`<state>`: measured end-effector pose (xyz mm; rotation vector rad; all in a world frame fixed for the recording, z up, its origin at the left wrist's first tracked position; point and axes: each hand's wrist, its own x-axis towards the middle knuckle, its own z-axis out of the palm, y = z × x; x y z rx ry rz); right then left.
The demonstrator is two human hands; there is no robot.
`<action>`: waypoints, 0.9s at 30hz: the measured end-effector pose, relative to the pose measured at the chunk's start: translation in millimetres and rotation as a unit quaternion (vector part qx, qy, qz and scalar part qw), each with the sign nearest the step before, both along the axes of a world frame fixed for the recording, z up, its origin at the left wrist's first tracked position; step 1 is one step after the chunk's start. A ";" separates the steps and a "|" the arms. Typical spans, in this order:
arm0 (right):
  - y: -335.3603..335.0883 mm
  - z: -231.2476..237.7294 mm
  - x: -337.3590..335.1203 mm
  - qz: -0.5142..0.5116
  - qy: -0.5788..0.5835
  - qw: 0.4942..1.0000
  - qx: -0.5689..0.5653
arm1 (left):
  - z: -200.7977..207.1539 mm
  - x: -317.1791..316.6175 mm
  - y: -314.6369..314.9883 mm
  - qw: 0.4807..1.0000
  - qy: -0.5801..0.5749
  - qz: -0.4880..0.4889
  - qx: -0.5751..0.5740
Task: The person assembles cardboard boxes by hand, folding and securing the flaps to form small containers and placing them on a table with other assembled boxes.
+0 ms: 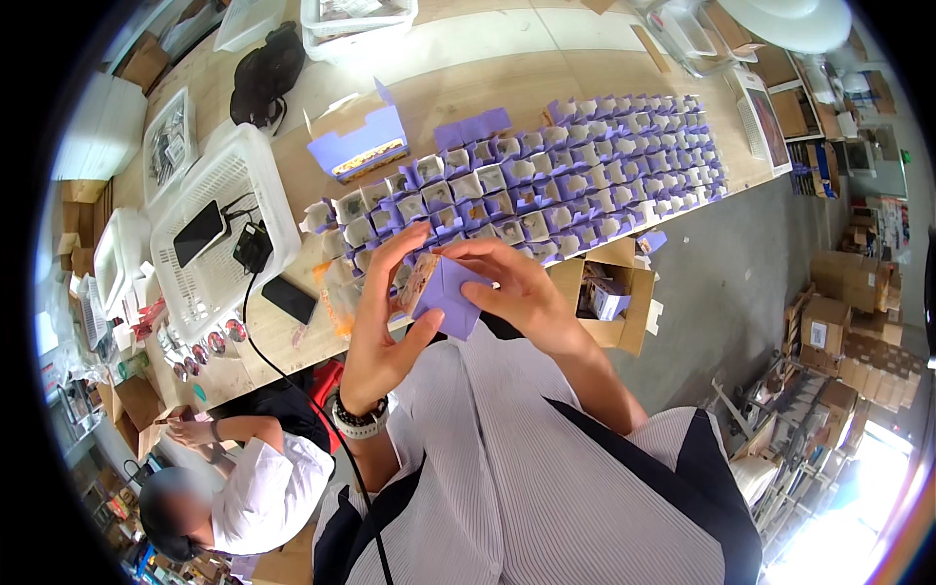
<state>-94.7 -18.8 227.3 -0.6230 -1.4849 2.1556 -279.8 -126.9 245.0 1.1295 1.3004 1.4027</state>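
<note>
Between my two hands is a small purple box (450,296), held up in front of my body at the table's near edge. My left hand (388,312) grips its left side, thumb on the near face and fingers round the far side. From the right, my right hand (515,288) presses its thumb on the purple face, with its fingers over the top. A printed side of the box shows beside my left fingers. Just beyond my hands stand rows of small open purple boxes (546,180), packed closely, with pale inner parts showing.
An upright purple display carton (359,146) stands behind the rows. White baskets (283,210), a phone (290,300) and a black cable (255,341) lie to the left. A cardboard carton (632,310) sits below the table edge on the right. A co-worker (278,487) sits at the lower left.
</note>
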 end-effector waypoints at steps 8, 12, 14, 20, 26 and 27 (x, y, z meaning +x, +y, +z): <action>20.5 3.3 13.1 0.108 -0.145 0.915 0.362 | -38.6 11.1 12.1 0.995 -0.031 0.006 -0.094; 53.3 -13.8 23.8 0.136 -0.180 0.899 0.376 | -47.9 26.4 32.1 0.987 -0.028 0.022 -0.154; 94.0 -37.1 29.0 0.107 -0.153 0.893 0.409 | -62.3 34.0 36.0 0.984 -0.007 0.046 -0.169; 272.4 -129.8 20.5 -0.071 -0.337 0.813 0.470 | -74.6 47.3 44.1 0.972 0.044 0.073 -0.218; 367.4 -259.9 -13.7 0.005 -0.463 0.580 0.670 | -78.0 70.1 44.2 0.960 0.055 0.113 -0.248; 371.1 -270.8 -16.4 0.027 -0.487 0.569 0.662 | -77.2 73.4 46.2 0.959 0.059 0.120 -0.252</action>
